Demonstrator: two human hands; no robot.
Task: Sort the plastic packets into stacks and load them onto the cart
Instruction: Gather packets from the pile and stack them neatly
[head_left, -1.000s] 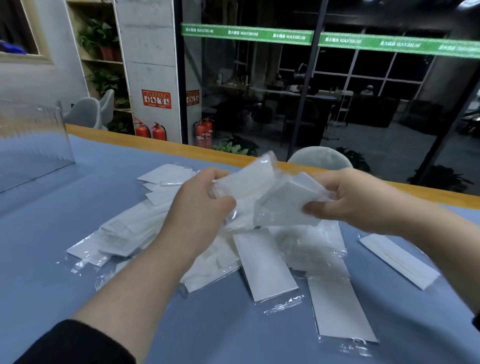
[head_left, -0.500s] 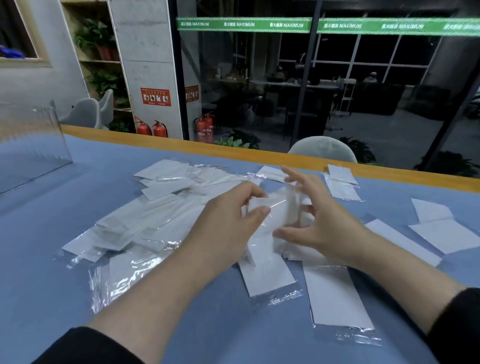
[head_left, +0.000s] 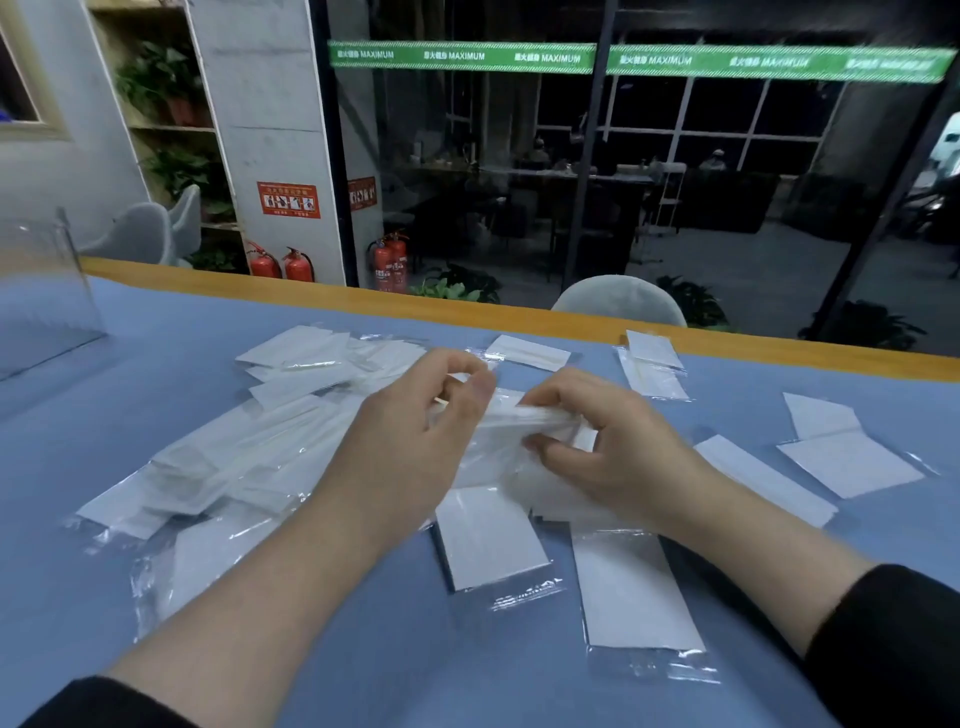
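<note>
A small bundle of packets (head_left: 524, 415) is pinched between the left hand (head_left: 415, 441) and right hand (head_left: 608, 452), fingers curled round both ends, just above the loose packet pile (head_left: 249, 457) spread on the blue table (head_left: 156, 332).

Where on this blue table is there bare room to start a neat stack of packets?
Bare blue table lies left, between the clear acrylic box and the heap of white plastic packets. More runs along the near edge, between both forearms. The centre is crowded: left hand and right hand hold a packet bundle over the heap. Loose packets dot the right.
</note>
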